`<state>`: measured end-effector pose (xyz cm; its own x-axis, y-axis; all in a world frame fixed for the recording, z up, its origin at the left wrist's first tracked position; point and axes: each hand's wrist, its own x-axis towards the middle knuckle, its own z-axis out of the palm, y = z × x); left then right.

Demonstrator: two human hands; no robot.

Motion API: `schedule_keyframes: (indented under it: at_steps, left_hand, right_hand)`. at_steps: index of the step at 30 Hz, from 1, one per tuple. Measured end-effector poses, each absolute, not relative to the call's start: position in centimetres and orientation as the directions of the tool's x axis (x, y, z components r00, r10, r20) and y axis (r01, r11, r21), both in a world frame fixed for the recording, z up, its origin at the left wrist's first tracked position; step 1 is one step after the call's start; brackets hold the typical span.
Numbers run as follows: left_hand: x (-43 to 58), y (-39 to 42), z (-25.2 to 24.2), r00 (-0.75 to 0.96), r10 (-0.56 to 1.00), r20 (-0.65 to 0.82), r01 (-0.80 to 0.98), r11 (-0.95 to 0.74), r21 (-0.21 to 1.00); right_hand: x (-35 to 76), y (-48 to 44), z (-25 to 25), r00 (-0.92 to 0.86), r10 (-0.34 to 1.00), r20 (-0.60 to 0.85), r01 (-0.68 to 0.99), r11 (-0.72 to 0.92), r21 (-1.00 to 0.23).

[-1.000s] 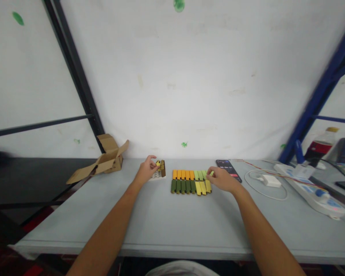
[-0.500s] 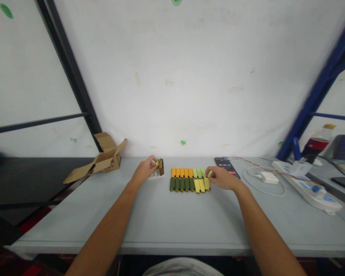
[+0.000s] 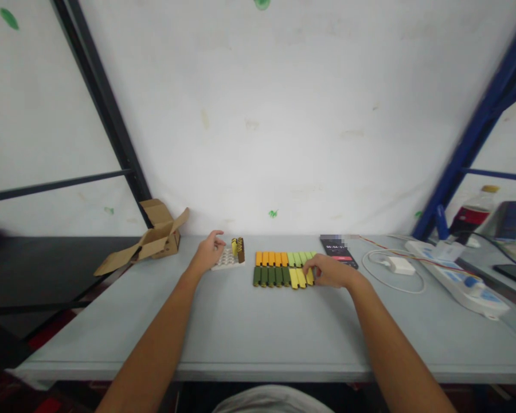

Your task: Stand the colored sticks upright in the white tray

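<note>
My left hand (image 3: 208, 253) is over the left part of a white tray (image 3: 227, 259) with rows of round holes, its fingers apart and nothing in them. At the tray's right end stand several brown pieces (image 3: 241, 250), with a yellow one (image 3: 234, 246) beside them. My right hand (image 3: 329, 271) is bent down at the right end of the laid-out pieces, fingertips closed on a yellow stick-like piece (image 3: 310, 277). Orange (image 3: 272, 258) and light green pieces (image 3: 296, 259) form the back row. Dark green (image 3: 272, 276) and yellow pieces (image 3: 298, 278) lie in front.
An open cardboard box (image 3: 163, 238) sits at the back left. Behind my right hand lies a phone (image 3: 339, 250) showing a timer. A white charger (image 3: 401, 265) with its cable and a power strip (image 3: 460, 284) occupy the right side, near a cola bottle (image 3: 473, 215).
My left hand has let go of the yellow piece, now standing in the tray, and has drawn back left with fingers opening. My right hand has shifted slightly left and down onto the end yellow piece.
</note>
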<state>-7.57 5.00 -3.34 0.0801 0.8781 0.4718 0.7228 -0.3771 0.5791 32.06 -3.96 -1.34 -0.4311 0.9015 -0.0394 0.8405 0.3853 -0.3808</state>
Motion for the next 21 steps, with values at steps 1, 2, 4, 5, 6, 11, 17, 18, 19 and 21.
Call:
schedule_keyframes:
  at_steps: [1, 2, 4, 5, 6, 11, 17, 18, 19, 21]
  left_hand:
    - [-7.7, 5.1, -3.5, 0.059, 0.875, 0.481, 0.725, -0.369, 0.582]
    - [-7.9, 5.3, -3.6, 0.042, 0.871, 0.490, 0.726, -0.363, 0.583]
    - [-8.3, 5.6, -3.9, 0.021, 0.865, 0.501, 0.730, -0.356, 0.583]
    - [-8.4, 5.8, -4.1, 0.014, 0.865, 0.501, 0.731, -0.351, 0.585]
    - [-8.6, 5.9, -4.2, 0.008, 0.867, 0.498, 0.730, -0.345, 0.590]
    - [-9.3, 6.2, -4.7, -0.029, 0.886, 0.462, 0.719, -0.303, 0.626]
    - [-9.3, 6.2, -4.7, -0.056, 0.889, 0.455, 0.709, -0.286, 0.645]
    - [-9.2, 6.2, -4.6, -0.061, 0.888, 0.457, 0.713, -0.281, 0.642]
    - [-9.2, 6.2, -4.6, -0.064, 0.884, 0.462, 0.720, -0.279, 0.635]
    - [-9.2, 6.2, -4.6, -0.071, 0.874, 0.481, 0.737, -0.280, 0.616]
  right_hand:
    - [32.1, -4.0, -1.3, -0.430, 0.902, -0.050, 0.841, 0.380, -0.386]
    - [32.2, -4.1, -1.2, -0.428, 0.902, -0.063, 0.839, 0.370, -0.398]
    - [32.4, -4.3, -1.0, -0.419, 0.902, -0.100, 0.837, 0.341, -0.428]
    - [32.4, -4.4, -0.9, -0.420, 0.900, -0.120, 0.835, 0.331, -0.440]
    - [32.4, -4.6, -0.7, -0.422, 0.896, -0.137, 0.833, 0.323, -0.449]
    - [32.0, -5.6, 0.1, -0.406, 0.905, -0.129, 0.813, 0.294, -0.502]
    - [32.2, -5.7, 0.3, -0.458, 0.879, -0.132, 0.799, 0.343, -0.494]
    - [32.3, -5.5, 0.1, -0.473, 0.874, -0.108, 0.784, 0.362, -0.505]
    - [32.5, -5.1, -0.1, -0.478, 0.876, -0.072, 0.771, 0.379, -0.512]
    - [32.6, -4.4, -0.5, -0.454, 0.891, 0.019, 0.766, 0.401, -0.502]
